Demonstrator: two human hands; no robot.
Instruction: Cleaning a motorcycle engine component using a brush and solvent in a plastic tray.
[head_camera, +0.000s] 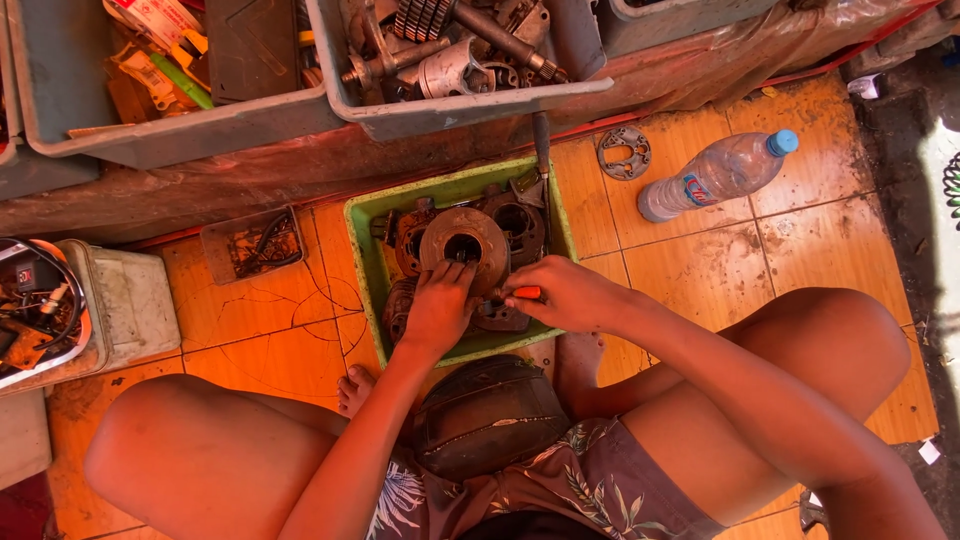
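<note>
A green plastic tub (362, 232) on the orange tiled floor holds greasy engine parts. On top of them lies a round metal disc (463, 240) with a centre hole. My left hand (438, 308) presses down on the parts just below the disc. My right hand (557, 293) is closed around an orange-handled tool (526, 293) whose tip points left toward the parts under my left hand. The tool's tip is hidden between my hands.
Grey bins (470, 100) of metal parts sit on a shelf ahead. A plastic water bottle (715, 176) and a flat metal plate (624, 152) lie on the tiles at right. A white container (125, 300) stands at left. My bare knees flank the tub.
</note>
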